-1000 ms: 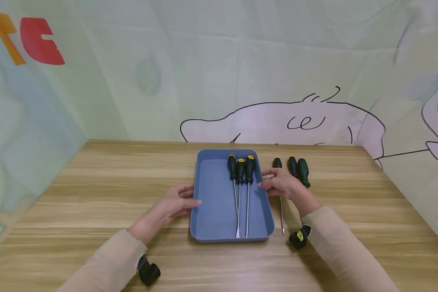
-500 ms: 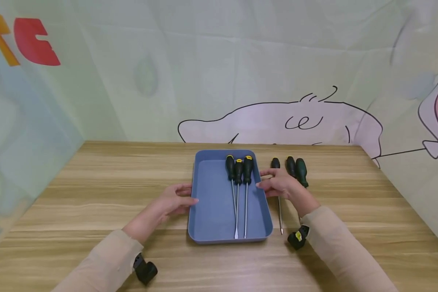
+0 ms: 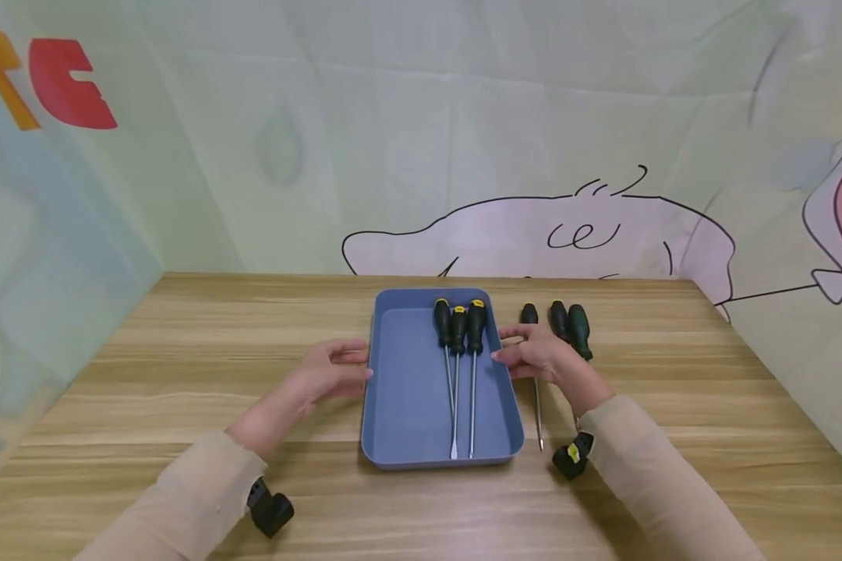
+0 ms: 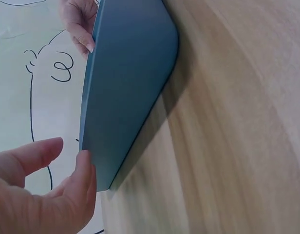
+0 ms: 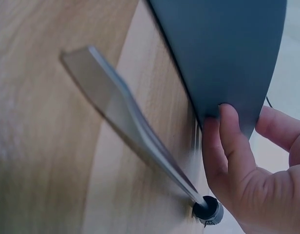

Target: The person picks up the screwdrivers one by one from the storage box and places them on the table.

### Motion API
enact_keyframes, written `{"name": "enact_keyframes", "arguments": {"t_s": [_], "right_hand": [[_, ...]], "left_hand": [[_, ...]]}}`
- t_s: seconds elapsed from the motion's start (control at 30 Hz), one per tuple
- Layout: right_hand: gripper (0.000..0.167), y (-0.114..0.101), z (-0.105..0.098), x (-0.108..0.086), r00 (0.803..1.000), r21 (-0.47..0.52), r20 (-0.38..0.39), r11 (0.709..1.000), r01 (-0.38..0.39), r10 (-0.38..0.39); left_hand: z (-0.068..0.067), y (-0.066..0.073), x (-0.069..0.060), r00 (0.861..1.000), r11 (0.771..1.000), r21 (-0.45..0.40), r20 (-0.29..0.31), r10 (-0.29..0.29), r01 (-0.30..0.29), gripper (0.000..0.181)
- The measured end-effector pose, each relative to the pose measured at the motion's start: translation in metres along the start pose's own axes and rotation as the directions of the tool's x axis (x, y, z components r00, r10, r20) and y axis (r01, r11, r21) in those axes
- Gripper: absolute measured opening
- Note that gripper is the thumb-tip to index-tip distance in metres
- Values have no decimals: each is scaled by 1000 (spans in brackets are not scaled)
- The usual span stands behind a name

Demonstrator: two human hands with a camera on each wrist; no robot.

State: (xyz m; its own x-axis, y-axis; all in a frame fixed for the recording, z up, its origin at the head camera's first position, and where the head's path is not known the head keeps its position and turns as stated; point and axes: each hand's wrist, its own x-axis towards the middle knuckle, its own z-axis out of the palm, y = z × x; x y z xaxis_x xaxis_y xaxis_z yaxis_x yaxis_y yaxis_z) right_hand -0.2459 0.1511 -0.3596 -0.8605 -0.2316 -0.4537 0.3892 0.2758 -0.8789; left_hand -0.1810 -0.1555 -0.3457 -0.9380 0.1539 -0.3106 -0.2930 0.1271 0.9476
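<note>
A blue rectangular tray lies on the wooden table with three black-and-yellow screwdrivers along its right side. At the tray's left wall is my left hand, fingers loosely extended; the left wrist view shows thumb and fingers apart, with fingertips by the wall. My right hand pinches the right rim, thumb over the edge and fingers against the outer wall. Partly under that hand lies another screwdriver. A flat-bladed shaft looms close in the right wrist view.
Two more screwdrivers lie right of the right hand, one black-handled and one dark green; the forearm partly hides them. A printed cloth backdrop rises at the table's far edge. Small black cameras sit on both wrists.
My left hand has let go of the tray's left rim: its thumb came off the edge and the hand drew slightly left and away. The right hand and tray hold their places.
</note>
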Motion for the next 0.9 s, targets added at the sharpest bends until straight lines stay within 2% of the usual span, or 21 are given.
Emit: {"name": "enact_keyframes", "arguments": {"t_s": [0.3,0.6,0.9], "right_hand": [[57,-2,0,-1,1000,3,-7,1000,-13,13],[58,-2,0,0,1000,1,2,1000,-11,11],[58,0,0,0,1000,7,0,1000,-12,12]], "left_hand": [[-2,14,2,1000,999,44,-22,7,-6,56],[0,26,10,1000,996,92,1,-5,4,57],[8,35,17,999,995,95,45,-5,1,55]]}}
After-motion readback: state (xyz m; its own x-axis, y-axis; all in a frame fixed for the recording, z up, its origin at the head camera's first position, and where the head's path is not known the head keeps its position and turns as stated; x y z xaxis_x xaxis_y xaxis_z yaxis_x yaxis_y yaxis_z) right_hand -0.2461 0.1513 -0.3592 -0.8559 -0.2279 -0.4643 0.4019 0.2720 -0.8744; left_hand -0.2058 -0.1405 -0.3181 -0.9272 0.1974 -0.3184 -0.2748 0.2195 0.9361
